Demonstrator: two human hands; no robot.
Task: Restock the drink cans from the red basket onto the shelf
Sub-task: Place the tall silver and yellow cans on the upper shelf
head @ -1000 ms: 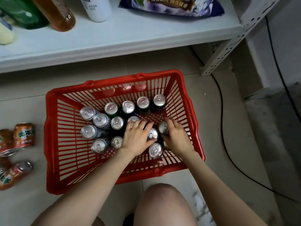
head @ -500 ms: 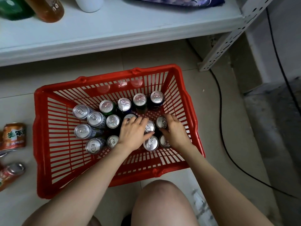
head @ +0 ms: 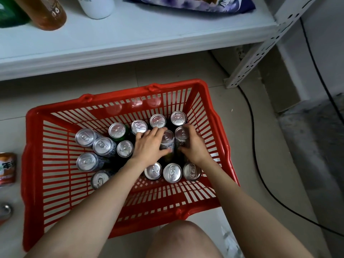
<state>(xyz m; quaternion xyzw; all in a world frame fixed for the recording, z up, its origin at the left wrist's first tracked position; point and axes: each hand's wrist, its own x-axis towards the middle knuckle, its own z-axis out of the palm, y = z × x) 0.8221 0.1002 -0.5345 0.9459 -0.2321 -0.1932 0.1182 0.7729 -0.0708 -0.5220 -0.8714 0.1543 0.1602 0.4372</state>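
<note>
A red basket (head: 35, 164) stands on the tiled floor below the white shelf (head: 130, 40) and holds several upright drink cans with silver tops. My left hand (head: 149, 146) grips one can (head: 167, 140) near the basket's middle, raised above its neighbours. My right hand (head: 193, 148) grips the can beside it (head: 181, 136), also lifted. Three cans (head: 172, 173) stand in a row just in front of my wrists. More cans (head: 104, 146) cluster at the left of the basket.
On the shelf stand an orange bottle (head: 48, 13), a white bottle (head: 96, 6), a green bottle (head: 9, 15) and a purple snack bag (head: 195, 2). Orange cans (head: 7, 170) lie on the floor at left. A black cable (head: 260, 175) runs along the right. My knee (head: 182, 241) is below.
Both hands have closed round two neighbouring cans and raised them out of the cluster. The view has shifted slightly, and the row of three cans in front is now uncovered.
</note>
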